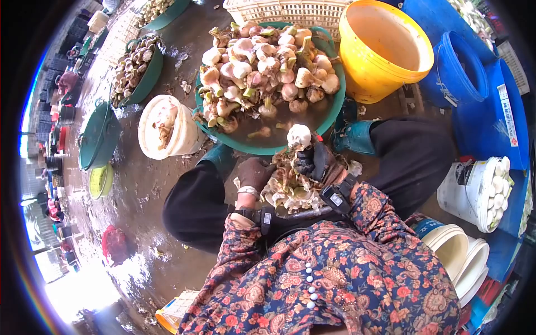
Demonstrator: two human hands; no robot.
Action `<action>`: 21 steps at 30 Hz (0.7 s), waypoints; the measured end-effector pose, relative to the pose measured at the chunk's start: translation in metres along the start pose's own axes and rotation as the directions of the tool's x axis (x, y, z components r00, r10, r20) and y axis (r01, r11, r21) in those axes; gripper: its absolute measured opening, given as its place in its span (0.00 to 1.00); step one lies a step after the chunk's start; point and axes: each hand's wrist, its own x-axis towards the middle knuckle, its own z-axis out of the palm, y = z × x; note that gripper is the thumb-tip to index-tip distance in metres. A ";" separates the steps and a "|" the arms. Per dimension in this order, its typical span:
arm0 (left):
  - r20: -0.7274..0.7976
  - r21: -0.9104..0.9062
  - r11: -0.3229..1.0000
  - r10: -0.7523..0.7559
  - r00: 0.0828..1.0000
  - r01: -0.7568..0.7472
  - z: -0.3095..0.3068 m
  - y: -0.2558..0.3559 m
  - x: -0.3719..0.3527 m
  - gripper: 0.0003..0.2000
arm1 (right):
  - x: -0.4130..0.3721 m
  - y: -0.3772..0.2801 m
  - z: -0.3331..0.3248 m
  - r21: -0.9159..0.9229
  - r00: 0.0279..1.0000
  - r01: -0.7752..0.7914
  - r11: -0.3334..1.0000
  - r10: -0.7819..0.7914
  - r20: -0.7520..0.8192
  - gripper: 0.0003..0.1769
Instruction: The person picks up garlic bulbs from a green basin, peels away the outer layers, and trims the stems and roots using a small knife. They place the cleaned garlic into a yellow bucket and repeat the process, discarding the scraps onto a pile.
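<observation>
1. One green tub, far centre, heaped with uncounted garlic bulbs.
2. One yellow bucket, far right.
3. Two hands: the left hand curled, its grip unclear; the right hand pinching one white bulb, near the tub's near rim.

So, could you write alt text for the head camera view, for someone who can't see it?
A seated person holds a white garlic bulb in the right hand above peelings, the left hand beside them. Ahead is a green tub heaped with unpeeled garlic, flanked by a white bucket and a yellow bucket.
</observation>
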 end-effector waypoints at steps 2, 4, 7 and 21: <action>-0.061 -0.171 0.983 -0.071 0.996 0.060 -0.008 0.016 -0.003 0.20 | 0.008 -0.002 -0.013 0.161 0.987 -0.149 0.976 0.137 0.081 0.26; -0.149 -0.550 0.833 -0.029 0.988 -0.058 -0.009 0.025 -0.008 0.18 | 0.011 0.000 -0.024 0.100 0.992 -0.120 0.988 0.123 -0.019 0.27; -0.317 -0.629 0.716 0.119 0.941 -0.303 -0.025 0.061 -0.029 0.11 | 0.004 0.007 -0.003 -0.202 0.982 0.016 0.979 -0.054 -0.181 0.27; -0.462 -0.294 0.952 -0.062 0.885 -0.087 -0.004 0.015 0.013 0.15 | 0.007 0.011 -0.001 -0.165 0.979 -0.009 0.986 -0.026 -0.204 0.24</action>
